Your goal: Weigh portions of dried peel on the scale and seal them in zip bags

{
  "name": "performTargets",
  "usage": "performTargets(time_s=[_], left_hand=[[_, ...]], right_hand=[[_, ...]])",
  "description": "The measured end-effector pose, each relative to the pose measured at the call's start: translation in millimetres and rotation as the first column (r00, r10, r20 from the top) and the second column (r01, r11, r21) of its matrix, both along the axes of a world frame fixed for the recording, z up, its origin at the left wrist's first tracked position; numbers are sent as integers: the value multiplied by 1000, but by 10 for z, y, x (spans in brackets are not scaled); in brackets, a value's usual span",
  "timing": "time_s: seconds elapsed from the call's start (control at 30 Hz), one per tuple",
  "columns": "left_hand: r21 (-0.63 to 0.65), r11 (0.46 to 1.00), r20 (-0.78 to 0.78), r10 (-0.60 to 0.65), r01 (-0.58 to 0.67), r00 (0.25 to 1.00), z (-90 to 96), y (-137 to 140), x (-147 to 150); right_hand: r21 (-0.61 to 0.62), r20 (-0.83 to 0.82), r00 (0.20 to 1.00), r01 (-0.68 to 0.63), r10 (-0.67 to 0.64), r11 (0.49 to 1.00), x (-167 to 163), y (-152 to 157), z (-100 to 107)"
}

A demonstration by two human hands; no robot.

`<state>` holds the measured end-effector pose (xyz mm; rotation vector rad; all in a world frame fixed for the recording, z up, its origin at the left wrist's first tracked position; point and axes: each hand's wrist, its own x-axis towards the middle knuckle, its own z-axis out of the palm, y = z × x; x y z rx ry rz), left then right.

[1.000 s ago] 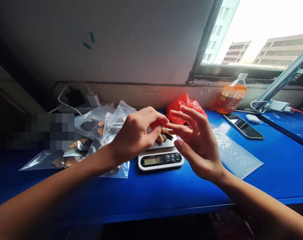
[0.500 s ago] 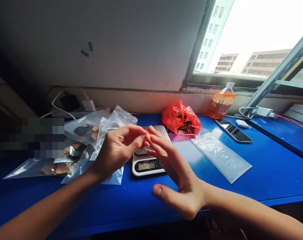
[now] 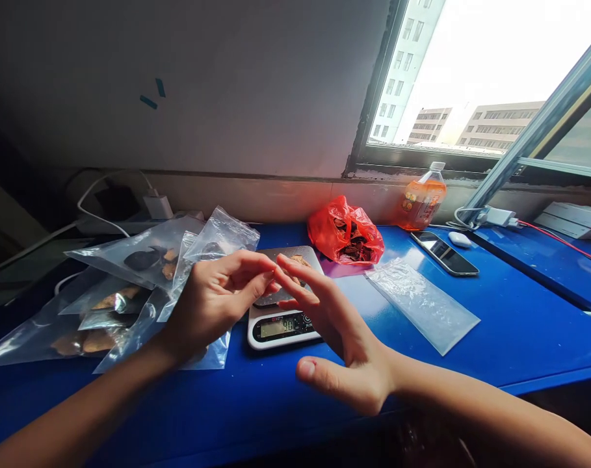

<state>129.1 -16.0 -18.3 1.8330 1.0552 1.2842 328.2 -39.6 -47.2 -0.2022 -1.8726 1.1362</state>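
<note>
Above a white digital kitchen scale [image 3: 284, 329], my two hands meet at the fingertips. My left hand [image 3: 220, 299] is closed in a pinch; whatever may be between its thumb and forefinger is too small to make out. My right hand [image 3: 344, 344] has its fingers stretched out and thumb apart, its fingertips touching the left ones. Brown dried pieces [image 3: 301, 261] lie on the scale's metal plate, partly covered by my fingers. The display seems to read 9.0. Behind the scale sits a red plastic bag [image 3: 346, 227], open, with dark dried pieces inside.
Clear zip bags [image 3: 124, 292], several with brown or dark pieces, overlap at the left. A flat clear bag [image 3: 426, 309] lies right of the scale. Farther back are a phone [image 3: 446, 253], an earbud case [image 3: 459, 239], a drink bottle [image 3: 422, 198] and a white charger [image 3: 157, 207].
The view has shifted slightly to the right. My hands keep nearly the same pose, fingertips together, and more of the brown pieces on the scale shows.
</note>
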Motion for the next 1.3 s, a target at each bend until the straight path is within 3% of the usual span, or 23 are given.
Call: performTargets(time_s=[0.13, 0.33, 0.43, 0.53, 0.67, 0.87, 1.03, 1.13, 1.2, 1.27, 1.3], left_hand=[[-115, 991, 14, -72, 73, 997, 76, 33, -67], [-150, 986, 9, -76, 76, 997, 124, 30, -93], [-251, 965, 21, -74, 76, 997, 129, 38, -74], [-339, 935, 31, -96, 101, 995, 118, 57, -66], [-249, 968, 18, -22, 26, 1000, 113, 63, -62], [-198, 980, -10, 1, -3, 1000, 109, 47, -47], [-260, 965, -6, -39, 36, 999, 113, 49, -47], [-310, 949, -47, -81, 62, 996, 112, 27, -53], [-322, 943, -74, -109, 80, 991, 113, 0, -58], [-316, 947, -104, -95, 58, 990, 123, -26, -66], [-304, 952, -115, -77, 38, 990, 132, -34, -73]], right_hand=[[-29, -29, 999, -26, 25, 999, 4, 33, 6], [-24, 20, 1000, -3, 3, 1000, 30, 57, 11], [130, 142, 985, 77, -95, 989, 65, 110, 24], [324, 242, 952, 104, -189, 940, 87, 169, 33], [408, 263, 937, 106, -228, 907, 74, 198, 26], [419, 279, 929, 110, -243, 901, 31, 165, -20], [482, 351, 888, 101, -297, 871, -46, 116, -67], [625, 307, 843, 172, -442, 761, -17, 180, -12], [705, 166, 781, 332, -602, 627, 120, 342, 63], [691, 0, 612, 572, -791, 442, 358, 611, 126], [666, -25, 475, 664, -880, 340, 498, 771, 142]])
